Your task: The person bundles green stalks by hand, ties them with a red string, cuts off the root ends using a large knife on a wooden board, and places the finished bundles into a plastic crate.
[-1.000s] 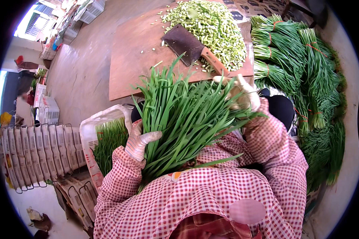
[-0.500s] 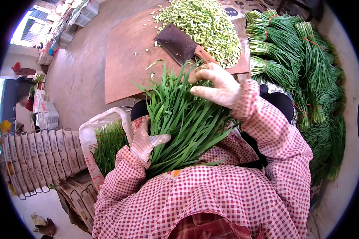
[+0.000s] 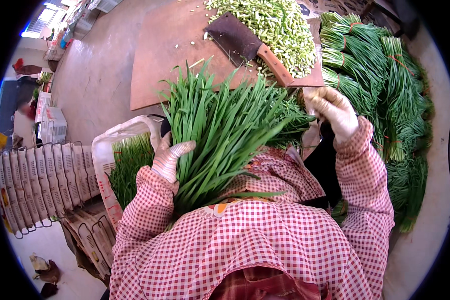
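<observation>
A loose bunch of long green chives [image 3: 215, 135] lies across my lap, its leaf tips fanning toward the wooden board [image 3: 167, 55]. My gloved left hand [image 3: 169, 157] grips the bunch along its left side, thumb laid over the leaves. To the right of the bunch, near the board's right corner, my gloved right hand [image 3: 334, 111] is raised with its fingers curled together; whatever they hold, if anything, is too small to make out. On the board a cleaver [image 3: 242, 42] with a wooden handle rests beside a heap of chopped pale-green stems [image 3: 297, 45].
At my left stands a white plastic crate [image 3: 103, 165] with more green chives [image 3: 127, 175] inside. Banded chive bundles [image 3: 362, 55] are piled to the right, along a wall. Stacked pale crates [image 3: 50, 175] stand at far left.
My right hand has moved right, away from the leaves, and its fingers have closed from a spread pose. My left hand still grips the bunch, whose leaves now fan out more loosely.
</observation>
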`<state>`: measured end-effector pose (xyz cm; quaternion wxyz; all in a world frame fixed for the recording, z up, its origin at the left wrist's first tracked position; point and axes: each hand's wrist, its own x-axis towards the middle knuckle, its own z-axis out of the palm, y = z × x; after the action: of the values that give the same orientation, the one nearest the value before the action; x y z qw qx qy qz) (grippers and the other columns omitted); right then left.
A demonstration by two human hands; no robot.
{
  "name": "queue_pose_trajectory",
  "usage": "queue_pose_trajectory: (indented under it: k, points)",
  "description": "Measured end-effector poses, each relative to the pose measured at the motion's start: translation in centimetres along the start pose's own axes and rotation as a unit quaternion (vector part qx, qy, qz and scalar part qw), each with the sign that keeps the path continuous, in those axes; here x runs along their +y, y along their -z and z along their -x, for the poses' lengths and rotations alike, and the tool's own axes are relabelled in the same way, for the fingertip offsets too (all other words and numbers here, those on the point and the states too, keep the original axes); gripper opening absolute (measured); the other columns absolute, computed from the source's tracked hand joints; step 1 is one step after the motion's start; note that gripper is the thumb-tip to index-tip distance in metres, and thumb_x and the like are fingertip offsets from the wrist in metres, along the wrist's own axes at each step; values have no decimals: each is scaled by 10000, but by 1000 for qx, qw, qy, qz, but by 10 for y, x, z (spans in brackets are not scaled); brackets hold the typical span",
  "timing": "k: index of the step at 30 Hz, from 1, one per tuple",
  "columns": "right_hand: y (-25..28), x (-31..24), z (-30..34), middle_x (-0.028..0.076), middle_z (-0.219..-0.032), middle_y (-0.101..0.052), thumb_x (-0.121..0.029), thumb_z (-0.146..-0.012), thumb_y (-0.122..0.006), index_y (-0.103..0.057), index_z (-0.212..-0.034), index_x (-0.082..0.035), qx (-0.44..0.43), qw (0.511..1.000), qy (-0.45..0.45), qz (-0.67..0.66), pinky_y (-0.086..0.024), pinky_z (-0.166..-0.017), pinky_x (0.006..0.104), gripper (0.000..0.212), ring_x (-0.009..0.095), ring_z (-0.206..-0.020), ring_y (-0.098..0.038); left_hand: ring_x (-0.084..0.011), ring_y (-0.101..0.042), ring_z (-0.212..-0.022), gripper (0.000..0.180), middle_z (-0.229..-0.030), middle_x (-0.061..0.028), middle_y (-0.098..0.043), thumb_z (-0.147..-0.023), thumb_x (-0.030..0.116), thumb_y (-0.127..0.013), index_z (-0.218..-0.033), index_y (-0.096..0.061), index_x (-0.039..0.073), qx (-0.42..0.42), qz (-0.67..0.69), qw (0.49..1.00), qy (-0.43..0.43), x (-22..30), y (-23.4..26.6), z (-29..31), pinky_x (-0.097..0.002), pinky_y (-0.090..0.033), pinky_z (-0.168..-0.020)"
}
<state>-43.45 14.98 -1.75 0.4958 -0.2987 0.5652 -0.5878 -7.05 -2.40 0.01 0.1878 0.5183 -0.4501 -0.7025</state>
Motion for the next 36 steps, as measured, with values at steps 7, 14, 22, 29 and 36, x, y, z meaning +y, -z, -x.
queue_pose_trajectory:
  k: [7,14,22,29,36]
  points:
    - [-120,-16,13,84,-905,-703,-65,-863,-686,-628,-1127,-19,-172,922,202,282,-539,-634,283,274,146,-709,-649,-243,-581,-1108,686,-1201,-111,-615,-702,149,-757,-1321,-506,-3,-25,-36,999,29,11,-18,3,-386,-464,-994]
    - [-94,29,12,-19,-817,-625,-75,-917,-637,-653,-950,-28,-13,994,107,9,-457,-621,208,60,64,-683,-531,-239,-604,-1074,758,-1177,-126,-618,-696,112,-781,-1358,-435,-19,10,8,1000,-8,8,-5,17,-357,-477,-974]
    - [-20,13,6,-46,-855,-581,-208,-936,-644,-599,-1140,-55,51,997,30,-53,-384,-557,176,260,22,-657,-468,-299,-595,-1115,843,-1254,-151,-585,-665,119,-787,-1407,-396,39,-51,19,998,-37,-1,9,12,-424,-511,-961]
    - [-10,15,-13,-32,-869,-623,-158,-944,-626,-627,-1102,-53,87,995,44,2,-424,-600,184,190,28,-694,-509,-307,-593,-1119,790,-1259,-156,-589,-691,184,-758,-1385,-423,5,-56,14,997,-48,8,-8,24,-424,-485,-991]
    - [-39,2,0,-3,-969,-620,-50,-938,-599,-616,-1092,-3,-23,991,123,-55,-456,-728,198,162,49,-797,-522,-325,-343,-1365,974,-1468,-201,-376,-706,257,-762,-1499,-244,32,-7,-130,991,17,27,-10,-17,-455,-275,-1135]
